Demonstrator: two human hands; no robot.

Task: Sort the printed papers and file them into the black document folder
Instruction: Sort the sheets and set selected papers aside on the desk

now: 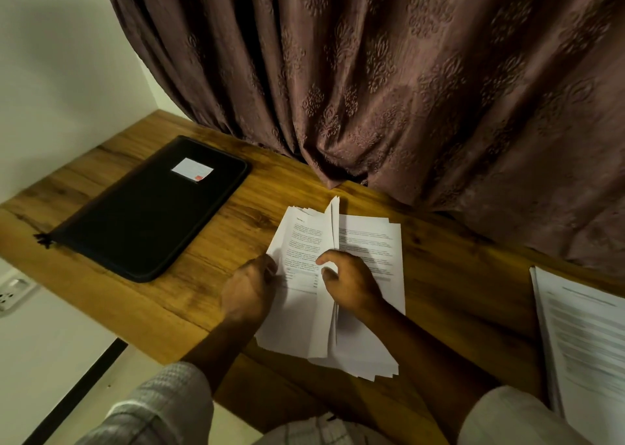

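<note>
A stack of printed papers (368,251) lies on the wooden desk (263,214) in front of me. Part of the stack (301,238) is lifted and turned over to the left like a book page. My left hand (248,289) pinches the left edge of the turned sheets. My right hand (350,284) has its fingers curled on the raised sheets at the fold. The black document folder (148,207) lies zipped shut at the back left, a white label (192,169) on its cover.
A second pile of printed papers (585,339) sits at the right edge of the desk. A brown patterned curtain (389,82) hangs behind and touches the desk's back edge. A wall socket (13,292) is below the desk at left.
</note>
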